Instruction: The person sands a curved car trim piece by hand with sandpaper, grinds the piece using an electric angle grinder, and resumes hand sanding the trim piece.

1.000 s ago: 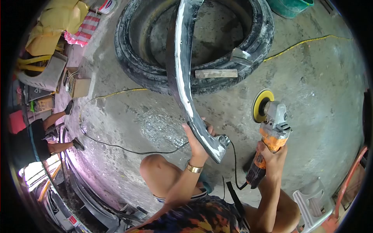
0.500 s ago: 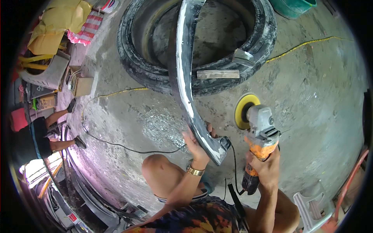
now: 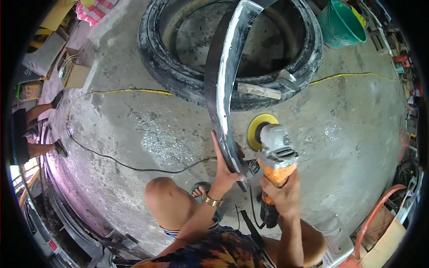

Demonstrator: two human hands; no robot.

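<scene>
Both hands are busy here: the left hand is cupped around the near end of a long curved dark panel, and the right hand has its fingers wrapped round the orange body of a power tool. There's a gold-coloured watch on the left wrist, btw. The tool's yellow disc sits just ahead of the right hand, to the right of the panel, and from this angle there's a gap between the two. The panel has a white strip down its length and stretches away from the left hand, with its far part over a big dusty tyre. Can't tell if it's actually resting on that. A black cord snakes across the concrete floor off to the left of the left hand. Up ahead of the right hand, a flat wooden block and a smaller grey block sit on the tyre's near side. Further out past the right hand there's a green bucket.
</scene>
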